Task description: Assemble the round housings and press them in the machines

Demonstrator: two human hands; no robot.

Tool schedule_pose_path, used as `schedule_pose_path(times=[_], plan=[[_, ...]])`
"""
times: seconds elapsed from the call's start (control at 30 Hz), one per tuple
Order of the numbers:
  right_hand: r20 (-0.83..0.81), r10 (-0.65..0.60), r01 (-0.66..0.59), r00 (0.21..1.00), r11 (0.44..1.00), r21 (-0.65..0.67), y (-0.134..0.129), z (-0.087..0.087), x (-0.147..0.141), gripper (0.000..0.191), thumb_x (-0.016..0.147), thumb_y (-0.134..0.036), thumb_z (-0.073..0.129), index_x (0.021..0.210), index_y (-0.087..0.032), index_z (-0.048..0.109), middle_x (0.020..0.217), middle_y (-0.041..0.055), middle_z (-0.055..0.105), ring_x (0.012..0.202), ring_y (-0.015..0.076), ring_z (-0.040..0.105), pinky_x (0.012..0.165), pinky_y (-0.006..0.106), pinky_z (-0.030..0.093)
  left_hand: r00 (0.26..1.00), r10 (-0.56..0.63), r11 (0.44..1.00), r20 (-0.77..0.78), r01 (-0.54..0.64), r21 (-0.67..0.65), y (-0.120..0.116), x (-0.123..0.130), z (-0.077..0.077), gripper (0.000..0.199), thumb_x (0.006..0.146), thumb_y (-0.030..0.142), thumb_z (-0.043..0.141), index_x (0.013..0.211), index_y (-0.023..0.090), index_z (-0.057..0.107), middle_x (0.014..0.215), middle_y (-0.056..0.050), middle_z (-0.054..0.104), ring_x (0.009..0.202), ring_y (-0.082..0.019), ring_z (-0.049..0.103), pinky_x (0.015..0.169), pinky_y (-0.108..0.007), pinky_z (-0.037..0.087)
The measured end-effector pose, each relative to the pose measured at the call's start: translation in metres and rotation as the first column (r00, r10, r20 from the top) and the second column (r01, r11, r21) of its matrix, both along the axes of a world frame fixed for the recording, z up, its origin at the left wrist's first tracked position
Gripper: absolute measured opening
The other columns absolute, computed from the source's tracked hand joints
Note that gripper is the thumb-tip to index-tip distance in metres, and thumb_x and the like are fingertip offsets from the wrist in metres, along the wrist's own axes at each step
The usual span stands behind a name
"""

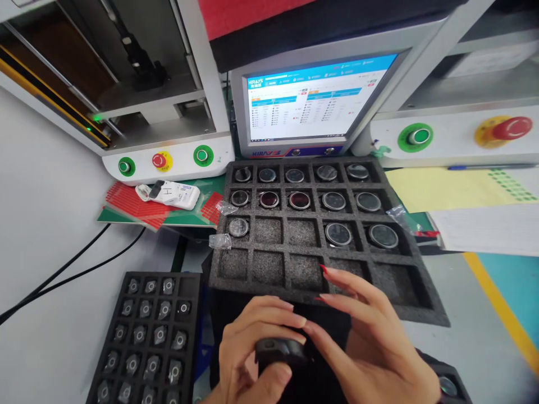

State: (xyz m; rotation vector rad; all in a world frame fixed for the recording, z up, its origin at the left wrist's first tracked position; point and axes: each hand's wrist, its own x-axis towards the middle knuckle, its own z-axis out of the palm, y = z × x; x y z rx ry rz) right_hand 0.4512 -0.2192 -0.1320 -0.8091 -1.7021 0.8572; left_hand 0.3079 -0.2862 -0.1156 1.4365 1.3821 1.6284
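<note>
My left hand [256, 342] is closed around a black watch case [280, 352], thumb below and fingers over the top, with its side edge towards me. My right hand [370, 336] has its fingers spread, red nails showing, and holds nothing. Its thumb tip meets my left fingertips just above the case. Beyond both hands lies a grey foam tray [269, 290] with square pockets. Several round watches [338, 234] sit in its back rows, and two of them have a dark red face [299, 200]. The pockets nearest me hold nothing.
A second foam tray [194, 292] with several wrapped small parts [160, 335] stands at lower left. A monitor [311, 106] rises behind. Machines with green buttons [419, 136] and red emergency stops [511, 129] flank it. A white handheld device [174, 193] and papers [492, 224] lie beside the tray.
</note>
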Motion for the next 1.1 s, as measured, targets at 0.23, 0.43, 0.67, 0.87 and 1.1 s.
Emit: schedule_pose_path(times=[0.23, 0.43, 0.67, 0.87, 1.1], plan=[[0.059, 0.130, -0.131, 0.990, 0.991, 0.021, 0.003, 0.007, 0.003, 0.022, 0.089, 0.000, 0.059, 0.095, -0.020, 0.065, 0.119, 0.0032, 0.061, 0.108, 0.0154, 0.060, 0.099, 0.027, 0.049, 0.999, 0.037, 0.999, -0.016, -0.037, -0.033, -0.001, -0.002, 0.003, 0.027, 0.094, 0.043, 0.061, 0.100, 0.021, 0.075, 0.103, -0.006, 0.079, 0.106, -0.022, 0.070, 0.095, -0.032, 0.056], [0.060, 0.141, -0.143, 0.988, 0.990, 0.023, 0.005, 0.008, 0.003, 0.023, 0.087, 0.000, 0.061, 0.095, -0.020, 0.067, 0.116, 0.0036, 0.063, 0.108, 0.0167, 0.060, 0.098, 0.028, 0.049, 0.992, 0.037, 0.999, -0.123, -0.033, 0.042, 0.002, -0.004, 0.002, 0.027, 0.094, 0.042, 0.061, 0.099, 0.019, 0.074, 0.095, -0.006, 0.080, 0.097, -0.023, 0.074, 0.092, -0.035, 0.057], [-0.010, -0.007, 0.007, 1.000, 1.000, 0.009, -0.001, 0.003, -0.003, 0.041, 0.083, -0.003, 0.070, 0.119, -0.022, 0.065, 0.121, 0.0049, 0.063, 0.111, 0.0203, 0.060, 0.096, 0.032, 0.051, 0.982, 0.055, 0.996, -0.183, -0.041, 0.077, 0.004, -0.004, 0.003, 0.028, 0.095, 0.043, 0.059, 0.096, 0.018, 0.073, 0.087, -0.005, 0.080, 0.085, -0.019, 0.074, 0.092, -0.033, 0.055], [0.066, 0.057, -0.062, 0.996, 0.996, 0.070, 0.004, 0.005, 0.000, 0.017, 0.087, -0.006, 0.067, 0.096, -0.021, 0.066, 0.121, 0.0052, 0.062, 0.107, 0.0197, 0.061, 0.094, 0.034, 0.051, 0.988, 0.050, 0.998, -0.145, -0.042, 0.055, 0.007, -0.002, 0.006, 0.029, 0.095, 0.044, 0.059, 0.095, 0.019, 0.073, 0.085, -0.004, 0.080, 0.084, -0.018, 0.074, 0.095, -0.032, 0.054], [0.125, 0.149, -0.154, 0.981, 0.987, 0.035, 0.012, 0.005, 0.006, 0.015, 0.091, -0.007, 0.063, 0.090, -0.022, 0.066, 0.114, 0.0033, 0.064, 0.106, 0.0175, 0.060, 0.094, 0.028, 0.051, 0.992, 0.056, 0.998, -0.117, -0.057, -0.008, 0.002, 0.001, 0.001, 0.027, 0.093, 0.043, 0.060, 0.098, 0.020, 0.075, 0.094, -0.007, 0.080, 0.093, -0.023, 0.074, 0.094, -0.037, 0.056]])
